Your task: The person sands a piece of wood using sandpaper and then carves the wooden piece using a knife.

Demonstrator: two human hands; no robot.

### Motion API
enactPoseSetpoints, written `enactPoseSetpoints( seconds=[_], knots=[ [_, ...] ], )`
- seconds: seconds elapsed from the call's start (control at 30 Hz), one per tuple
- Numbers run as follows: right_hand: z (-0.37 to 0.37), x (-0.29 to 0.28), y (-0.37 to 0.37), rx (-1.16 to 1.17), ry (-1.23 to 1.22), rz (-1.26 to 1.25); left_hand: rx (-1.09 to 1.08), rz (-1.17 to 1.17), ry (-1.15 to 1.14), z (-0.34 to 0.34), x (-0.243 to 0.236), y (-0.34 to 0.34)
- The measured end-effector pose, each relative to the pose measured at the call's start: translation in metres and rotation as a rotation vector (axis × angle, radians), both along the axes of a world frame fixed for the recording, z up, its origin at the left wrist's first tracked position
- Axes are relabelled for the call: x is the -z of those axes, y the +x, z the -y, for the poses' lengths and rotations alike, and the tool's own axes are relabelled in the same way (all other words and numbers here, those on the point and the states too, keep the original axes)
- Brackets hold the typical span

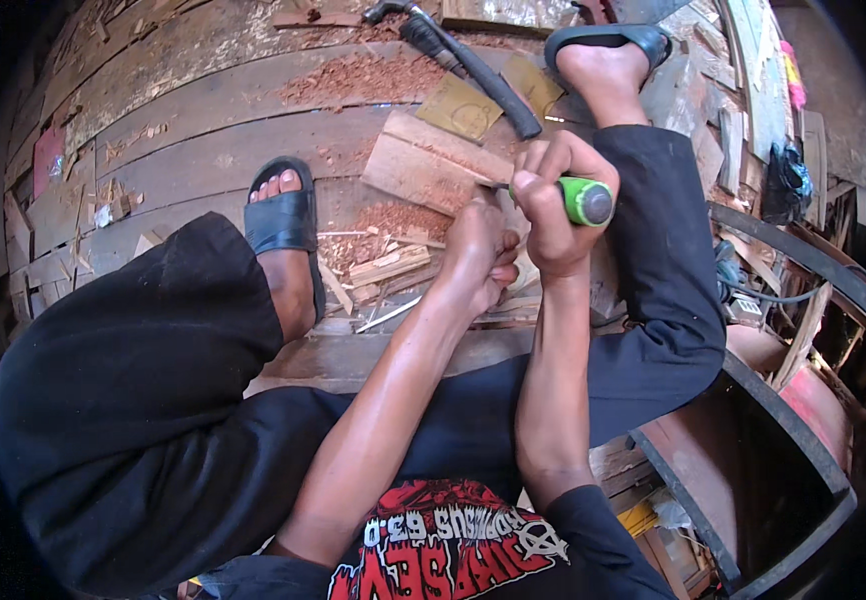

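Note:
My right hand (558, 200) is closed around the green handle of a chisel (587, 203), whose butt has a grey cap. Its short dark blade points left and meets the surface of a pale wooden board (408, 165). A groove with reddish shavings runs along that board. Right beside the blade, my left hand (478, 250) is closed with its fingers curled, lying against the board's near edge. What sits inside those left fingers is hidden.
Beyond the board lies a hammer (473, 75) with a dark handle, across yellowish sandpaper sheets (460, 105). Reddish wood shavings (363, 80) and offcuts (388, 268) litter the plank floor (183, 130). My sandaled feet flank the board. A dark curved frame (793, 430) stands at right.

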State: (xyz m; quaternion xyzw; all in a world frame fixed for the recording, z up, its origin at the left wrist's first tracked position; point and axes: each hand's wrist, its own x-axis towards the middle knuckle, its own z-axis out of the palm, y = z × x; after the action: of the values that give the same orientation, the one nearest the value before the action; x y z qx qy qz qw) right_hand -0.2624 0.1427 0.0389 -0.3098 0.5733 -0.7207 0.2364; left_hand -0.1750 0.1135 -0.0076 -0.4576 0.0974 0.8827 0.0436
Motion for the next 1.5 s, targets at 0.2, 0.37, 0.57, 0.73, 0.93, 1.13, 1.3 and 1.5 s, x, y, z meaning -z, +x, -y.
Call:
enactPoseSetpoints(
  seconds=[0.2,0.37,0.57,0.73,0.93,1.13,1.3,1.5],
  knots=[
    [-0.013,-0.025,-0.007,0.071,-0.136,0.075,-0.026,0.063,0.081,-0.001,-0.002,-0.002],
    [-0.005,-0.027,-0.002,0.056,-0.146,0.072,0.005,0.029,0.016,0.0,0.004,-0.002],
    [-0.006,0.007,-0.006,0.013,-0.017,0.008,0.055,0.022,-0.007,0.001,0.0,-0.001],
    [-0.008,-0.017,-0.008,0.006,-0.058,-0.052,-0.031,0.076,0.046,-0.006,0.001,0.001],
    [-0.008,-0.039,-0.018,0.077,-0.273,0.162,-0.018,0.065,0.089,0.003,0.004,0.005],
    [-0.014,-0.008,-0.009,0.1,-0.035,0.013,0.121,-0.085,-0.095,0.007,0.002,-0.001],
    [-0.02,-0.033,-0.028,0.411,-0.215,0.176,0.075,-0.012,0.09,0.001,0.02,0.009],
    [-0.037,-0.023,-0.028,0.667,-0.312,0.397,-0.024,0.061,0.053,0.016,0.039,0.029]
  ],
)
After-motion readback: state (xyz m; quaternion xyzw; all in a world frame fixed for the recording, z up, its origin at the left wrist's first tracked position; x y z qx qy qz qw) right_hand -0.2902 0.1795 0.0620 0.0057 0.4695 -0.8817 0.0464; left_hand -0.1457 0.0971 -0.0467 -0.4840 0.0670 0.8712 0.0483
